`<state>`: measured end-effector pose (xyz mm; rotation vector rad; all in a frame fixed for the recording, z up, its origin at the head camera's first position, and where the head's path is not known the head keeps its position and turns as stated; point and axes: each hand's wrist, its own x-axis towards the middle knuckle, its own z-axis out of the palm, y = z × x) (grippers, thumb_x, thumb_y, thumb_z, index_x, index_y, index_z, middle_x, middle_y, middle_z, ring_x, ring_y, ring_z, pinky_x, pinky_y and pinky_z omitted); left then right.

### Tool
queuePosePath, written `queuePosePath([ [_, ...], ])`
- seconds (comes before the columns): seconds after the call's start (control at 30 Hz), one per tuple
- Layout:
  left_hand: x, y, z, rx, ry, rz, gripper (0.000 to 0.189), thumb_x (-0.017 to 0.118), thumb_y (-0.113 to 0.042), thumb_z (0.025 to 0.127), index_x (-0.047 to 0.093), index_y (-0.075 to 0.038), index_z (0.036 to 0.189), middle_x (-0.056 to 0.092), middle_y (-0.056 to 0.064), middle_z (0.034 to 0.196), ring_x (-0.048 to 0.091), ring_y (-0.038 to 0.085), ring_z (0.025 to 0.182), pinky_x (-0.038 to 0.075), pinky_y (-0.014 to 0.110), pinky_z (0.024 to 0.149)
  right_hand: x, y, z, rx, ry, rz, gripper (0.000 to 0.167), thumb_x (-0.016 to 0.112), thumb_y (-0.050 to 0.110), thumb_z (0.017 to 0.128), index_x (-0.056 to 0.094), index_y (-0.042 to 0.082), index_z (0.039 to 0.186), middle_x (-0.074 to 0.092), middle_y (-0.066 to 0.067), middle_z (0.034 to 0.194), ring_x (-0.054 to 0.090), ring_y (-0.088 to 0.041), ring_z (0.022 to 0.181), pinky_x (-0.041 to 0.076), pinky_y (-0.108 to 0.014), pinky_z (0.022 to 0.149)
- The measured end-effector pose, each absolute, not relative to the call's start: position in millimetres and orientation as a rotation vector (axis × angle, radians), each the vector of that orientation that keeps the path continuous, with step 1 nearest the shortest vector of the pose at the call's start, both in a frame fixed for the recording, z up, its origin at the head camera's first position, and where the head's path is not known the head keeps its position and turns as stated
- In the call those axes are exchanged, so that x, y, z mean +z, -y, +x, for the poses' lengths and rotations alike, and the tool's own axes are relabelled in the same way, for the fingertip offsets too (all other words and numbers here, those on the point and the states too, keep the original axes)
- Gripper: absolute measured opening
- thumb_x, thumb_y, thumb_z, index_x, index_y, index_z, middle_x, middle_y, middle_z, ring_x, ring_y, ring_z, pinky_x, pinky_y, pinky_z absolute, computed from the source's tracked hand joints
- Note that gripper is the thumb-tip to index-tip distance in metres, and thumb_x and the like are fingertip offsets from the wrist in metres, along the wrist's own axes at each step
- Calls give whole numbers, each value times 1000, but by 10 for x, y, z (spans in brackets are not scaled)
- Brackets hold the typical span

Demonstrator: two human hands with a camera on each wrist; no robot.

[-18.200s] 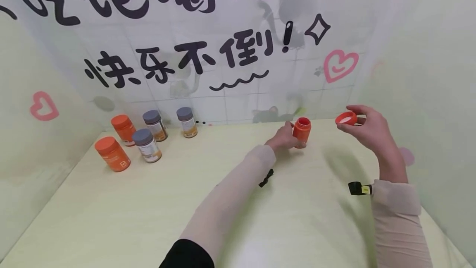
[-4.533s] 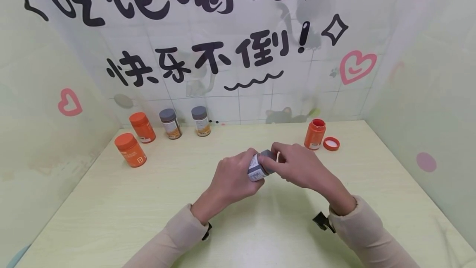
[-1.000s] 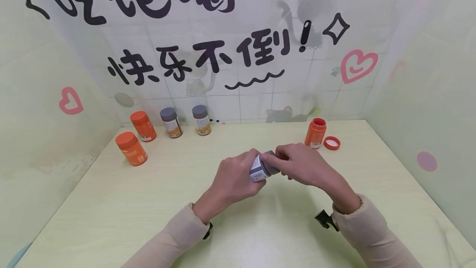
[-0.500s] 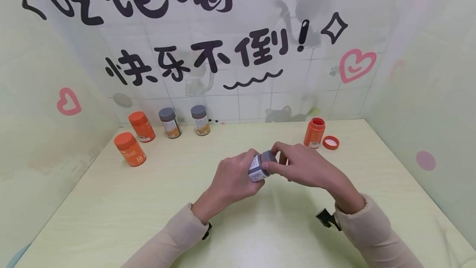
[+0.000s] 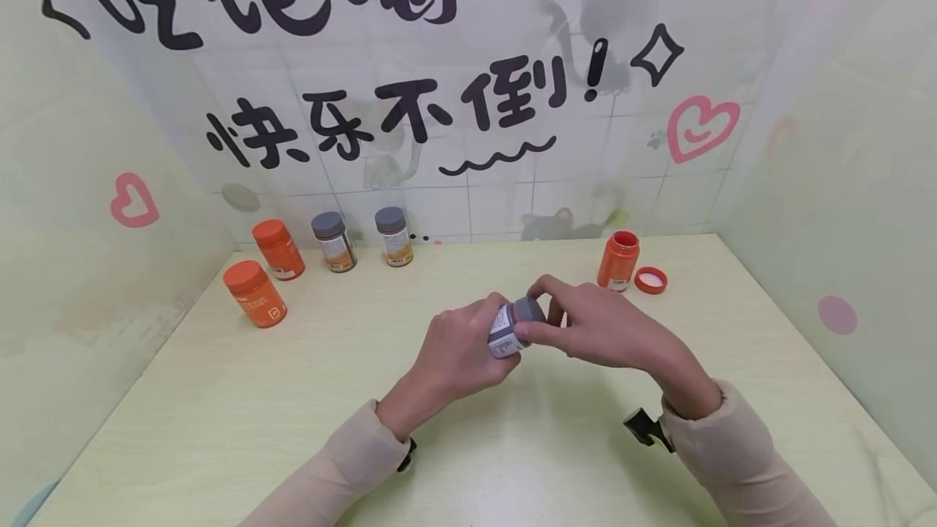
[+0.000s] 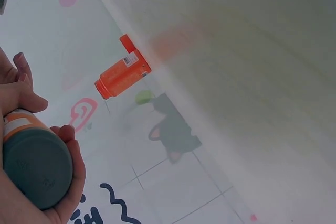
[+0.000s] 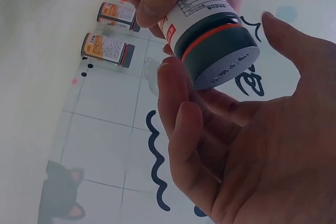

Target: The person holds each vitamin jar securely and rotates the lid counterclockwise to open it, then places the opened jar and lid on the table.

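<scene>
My left hand (image 5: 457, 344) grips a small grey-capped supplement bottle (image 5: 505, 334), tilted up to the right above the table. Its dark base (image 6: 39, 169) faces the camera in the left wrist view. The grey cap (image 5: 529, 309) sits on the bottle, pointing at my right hand (image 5: 603, 324). In the right wrist view, my right fingers (image 7: 178, 93) curve loosely beside and under the cap (image 7: 223, 56), and the thumb (image 7: 283, 35) stands apart from it. Farther back, an orange bottle (image 5: 617, 263) stands uncapped, its red lid (image 5: 650, 280) lying inside-up next to it.
Two orange bottles (image 5: 254, 293) with lids on stand at the back left. Two grey-capped bottles (image 5: 396, 239) are close to them along the back wall. Decorated panels (image 5: 468, 210) enclose the table (image 5: 329, 389) at the back and sides.
The orange bottle and its lid, earlier in my hands, now rest on the table. A grey-capped bottle has come from the left group into my left hand. My right fingers have just spread from its cap.
</scene>
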<state>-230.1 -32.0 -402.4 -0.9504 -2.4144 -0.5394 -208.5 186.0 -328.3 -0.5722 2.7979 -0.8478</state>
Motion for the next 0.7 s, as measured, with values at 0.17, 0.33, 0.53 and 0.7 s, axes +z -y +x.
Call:
queuePosePath([
  [0.17,-4023,323,-2294,-520,2405,-962,43,84,-27,72,60,-14,105,68,-5,80,61,6,62,47,21,51,-3309,-1838,-2102,-855,-2830,-472,51,52,68,97,67,20,101,67,1,77,64,-14,61,51,-33,57],
  [0.33,-4023,330,-2288,-505,2392,-969,43,83,-27,72,60,-15,106,68,-5,81,60,6,61,46,21,50,-3323,-1830,-2116,-857,-2829,-468,52,55,68,96,65,18,87,66,0,74,64,-14,61,51,-33,57],
  [0.53,-4021,324,-2293,-490,2387,-972,43,83,-28,72,60,-14,105,68,-5,80,59,6,60,45,20,49,-3317,-1839,-2108,-873,-2807,-483,44,60,65,94,66,22,101,67,5,79,65,-14,61,52,-34,58],
  [0.7,-4022,322,-2297,-512,2404,-967,42,83,-28,72,60,-14,104,66,-5,79,58,5,60,44,19,50,-3311,-1857,-2099,-883,-2779,-528,42,63,60,95,63,22,113,69,4,85,66,-14,63,52,-35,59],
])
